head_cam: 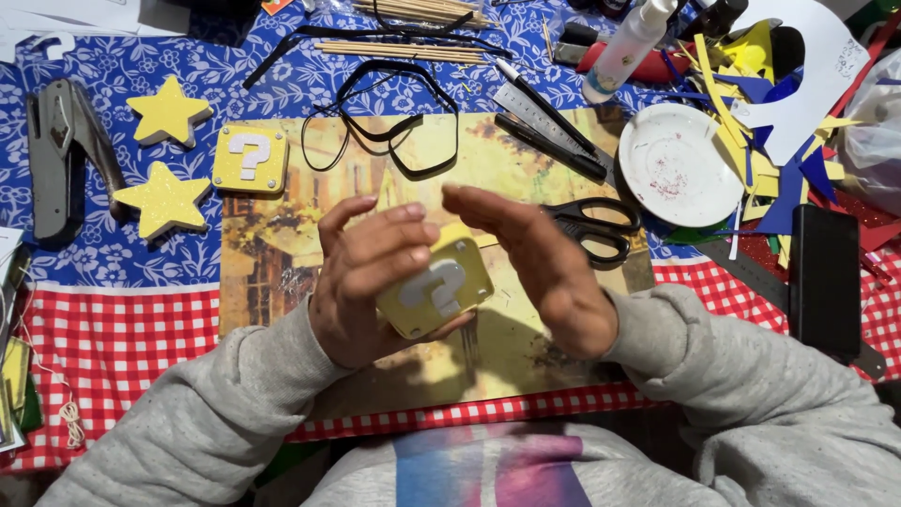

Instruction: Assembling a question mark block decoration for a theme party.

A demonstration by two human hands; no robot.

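Note:
My left hand (361,277) holds a yellow glittery foam block (437,286) with a pale question-mark shape on its face, tilted up toward me. Its fingers curl over the block's top edge. My right hand (540,263) is just to the right of the block, fingers straight and together, palm facing it; the fingertips reach over its top. Whether the right hand touches the block is unclear. Both hands hover above a yellowish picture mat (282,244).
A second question-mark block (250,159) and two yellow foam stars (169,113) lie at the left, beside a hole punch (58,155). Black scissors (591,228), a metal ruler (540,115), black elastic loops (394,122), a white plate (678,164), foam scraps (770,160) and a dark phone (826,277) surround the mat.

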